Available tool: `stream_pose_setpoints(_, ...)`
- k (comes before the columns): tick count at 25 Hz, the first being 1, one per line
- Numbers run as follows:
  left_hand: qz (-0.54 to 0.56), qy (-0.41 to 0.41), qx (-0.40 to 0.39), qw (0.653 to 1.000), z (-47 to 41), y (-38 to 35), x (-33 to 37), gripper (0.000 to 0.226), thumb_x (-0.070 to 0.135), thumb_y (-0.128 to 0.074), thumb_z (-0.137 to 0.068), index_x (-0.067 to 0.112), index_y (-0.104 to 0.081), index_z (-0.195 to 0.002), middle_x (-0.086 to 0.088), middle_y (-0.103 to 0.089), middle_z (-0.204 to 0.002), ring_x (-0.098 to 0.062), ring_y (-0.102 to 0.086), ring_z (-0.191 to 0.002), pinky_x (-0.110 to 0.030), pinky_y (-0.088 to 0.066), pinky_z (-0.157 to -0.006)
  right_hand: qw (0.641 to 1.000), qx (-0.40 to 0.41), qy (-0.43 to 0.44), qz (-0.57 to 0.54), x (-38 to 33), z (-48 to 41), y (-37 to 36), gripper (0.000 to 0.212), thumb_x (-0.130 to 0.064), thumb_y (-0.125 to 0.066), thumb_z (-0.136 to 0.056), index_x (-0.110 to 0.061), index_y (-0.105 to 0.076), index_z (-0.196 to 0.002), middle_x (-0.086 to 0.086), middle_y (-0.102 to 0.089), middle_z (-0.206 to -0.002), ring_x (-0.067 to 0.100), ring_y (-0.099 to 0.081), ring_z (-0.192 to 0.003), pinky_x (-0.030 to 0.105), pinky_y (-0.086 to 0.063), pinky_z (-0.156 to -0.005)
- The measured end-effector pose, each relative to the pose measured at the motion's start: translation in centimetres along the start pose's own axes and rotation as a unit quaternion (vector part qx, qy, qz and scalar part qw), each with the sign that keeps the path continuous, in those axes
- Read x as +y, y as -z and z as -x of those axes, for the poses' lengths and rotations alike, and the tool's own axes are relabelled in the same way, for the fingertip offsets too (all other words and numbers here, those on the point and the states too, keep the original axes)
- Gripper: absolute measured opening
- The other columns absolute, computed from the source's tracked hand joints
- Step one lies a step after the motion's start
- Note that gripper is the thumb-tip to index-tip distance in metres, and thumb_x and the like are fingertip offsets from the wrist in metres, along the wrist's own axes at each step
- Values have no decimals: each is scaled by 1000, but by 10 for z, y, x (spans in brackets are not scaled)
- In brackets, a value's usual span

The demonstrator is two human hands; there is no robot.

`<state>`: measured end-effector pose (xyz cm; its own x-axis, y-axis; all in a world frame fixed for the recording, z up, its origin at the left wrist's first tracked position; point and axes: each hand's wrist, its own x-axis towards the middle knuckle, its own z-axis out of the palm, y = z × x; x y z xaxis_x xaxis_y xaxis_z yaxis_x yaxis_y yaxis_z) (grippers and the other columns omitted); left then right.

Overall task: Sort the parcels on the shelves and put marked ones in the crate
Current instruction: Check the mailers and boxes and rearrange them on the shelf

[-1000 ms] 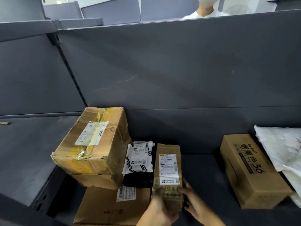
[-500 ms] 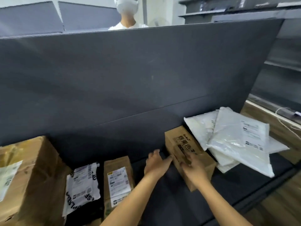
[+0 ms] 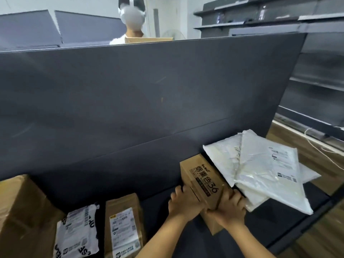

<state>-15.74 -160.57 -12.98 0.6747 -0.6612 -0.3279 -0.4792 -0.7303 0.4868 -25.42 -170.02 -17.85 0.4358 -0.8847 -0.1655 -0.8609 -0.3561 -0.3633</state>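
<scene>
The long brown cardboard box printed with black characters and "36" [image 3: 202, 175] is lying right of the middle of the dark grey shelf deck [image 3: 270, 220] and is gripped at its near end by both hands. The left hand [image 3: 184, 202] is curled round its left side and the right hand [image 3: 230, 209] is wrapped round its near right corner. The stack of white plastic mailer bags [image 3: 270, 174] appears to overlap the box's right edge, so the box is best drawn clear and kept level, lest the bags be dragged off. Its faces should then be turned and checked for a mark. No crate is seen.

The deck is backed by a tall dark grey panel [image 3: 149, 99], with a wooden floor [image 3: 316, 164] seen at the right. Further left are set a large brown carton [image 3: 20, 211], a small labelled brown parcel [image 3: 122, 220] and a black-and-white mailer [image 3: 78, 233].
</scene>
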Motion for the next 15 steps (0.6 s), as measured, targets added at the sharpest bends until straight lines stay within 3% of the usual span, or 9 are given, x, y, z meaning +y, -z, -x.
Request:
stream_pose_setpoints(3,43,24,3,999,5,11,-16,91,61,-54,-77,16,-18,-148,-6,-24,-151,-30,-24,-138,-41,-29,-111,996,19,35,-79,-1,11,0,108,-52,-72,-53,-22,-15,-140,13,-14,-136,34,-13,-124,45,-31,-106)
stream_pose_setpoints(5,146,63,17,987,8,23,-29,94,62,-57,-77,17,-15,-148,-7,-25,-149,-30,-25,-138,-40,-29,-110,989,28,85,-120,2,30,-4,111,-47,-73,-47,-24,-22,-143,9,-17,-138,31,-13,-124,46,-30,-107)
stream_pose_setpoints(7,277,111,43,953,11,41,-43,96,59,-59,-79,18,-8,-149,-9,-21,-150,-31,-26,-138,-39,-30,-108,971,95,173,-132,8,56,-10,115,-48,-71,-35,-22,-34,-141,8,-27,-135,33,-23,-121,48,-41,-98)
stream_pose_setpoints(10,447,157,78,877,19,69,-73,100,62,-60,-78,21,-5,-150,-12,-20,-152,-35,-31,-135,-47,-37,-106,923,201,301,-131,10,90,4,103,-29,-76,-32,-22,-46,-131,9,-42,-129,31,-38,-117,30,-49,-73)
stream_pose_setpoints(12,583,160,56,795,30,90,-87,94,71,-61,-69,15,-35,-139,-15,-49,-134,-35,-51,-117,-49,-47,-96,881,234,401,-90,10,94,25,98,-18,-75,-37,-26,-45,-130,11,-41,-132,30,-38,-119,24,-49,-70)
stream_pose_setpoints(13,623,161,20,765,38,103,-90,84,72,-60,-68,8,-52,-121,-17,-63,-113,-33,-60,-102,-46,-51,-88,858,242,450,-54,11,92,33,97,-18,-74,-39,-27,-44,-130,12,-38,-133,32,-37,-119,27,-51,-72)
stream_pose_setpoints(15,613,145,-33,776,51,123,-97,65,71,-53,-75,10,-68,-91,-15,-73,-79,-32,-66,-80,-42,-54,-77,809,257,528,14,13,81,45,90,-22,-77,-42,-27,-46,-127,14,-34,-131,35,-35,-118,44,-54,-79)
